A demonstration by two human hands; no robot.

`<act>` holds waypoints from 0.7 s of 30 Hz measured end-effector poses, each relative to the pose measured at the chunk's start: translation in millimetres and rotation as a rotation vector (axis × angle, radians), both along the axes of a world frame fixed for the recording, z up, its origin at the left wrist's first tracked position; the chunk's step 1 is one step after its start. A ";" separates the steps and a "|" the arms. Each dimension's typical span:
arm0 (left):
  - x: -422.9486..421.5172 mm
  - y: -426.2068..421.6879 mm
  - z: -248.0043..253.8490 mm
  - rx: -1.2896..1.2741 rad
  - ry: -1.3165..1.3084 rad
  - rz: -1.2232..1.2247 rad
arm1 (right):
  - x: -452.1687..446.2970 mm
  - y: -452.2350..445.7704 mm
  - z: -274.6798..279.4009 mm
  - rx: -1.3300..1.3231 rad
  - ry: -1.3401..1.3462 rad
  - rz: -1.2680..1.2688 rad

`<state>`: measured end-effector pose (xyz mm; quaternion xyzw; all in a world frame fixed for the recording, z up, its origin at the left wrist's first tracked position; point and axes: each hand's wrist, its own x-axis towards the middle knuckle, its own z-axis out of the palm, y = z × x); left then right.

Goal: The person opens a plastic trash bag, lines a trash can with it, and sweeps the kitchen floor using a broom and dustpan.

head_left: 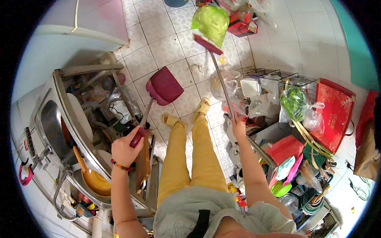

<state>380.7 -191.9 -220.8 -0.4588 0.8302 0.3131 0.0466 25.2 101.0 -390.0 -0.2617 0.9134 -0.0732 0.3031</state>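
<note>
My left hand (125, 150) is wrapped round the dark red grip of a long-handled dustpan (166, 86), whose pan rests on the tiled floor ahead of my feet. My right hand (239, 127) is closed on the metal handle of a broom (208, 44). The broom's dark red head is farther forward, beside a green plastic bag (212, 23). Small dark debris (196, 67) lies on the tiles between the dustpan and the wire rack.
At left is a metal sink unit (53, 123) with a yellow pan (95, 183) and cluttered shelves below. To the right stand a wire rack (274, 74), bagged green vegetables (293, 104) and a red box (334, 113). A blue bucket (176, 3) is at the top edge.
</note>
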 end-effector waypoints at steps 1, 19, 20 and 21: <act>-0.6 1.8 -1.5 0.002 0.002 -0.008 | -6.9 -8.7 -15.9 0.033 0.009 0.022; -4.7 4.7 -13.7 -0.048 0.046 -0.050 | 46.7 47.0 1.9 0.147 -0.141 -0.084; -5.0 3.0 -13.4 -0.044 0.059 -0.049 | 61.0 59.0 -17.9 0.091 -0.218 -0.156; -5.2 1.7 -13.2 -0.042 0.069 -0.044 | 75.4 71.2 -37.6 0.037 -0.293 -0.230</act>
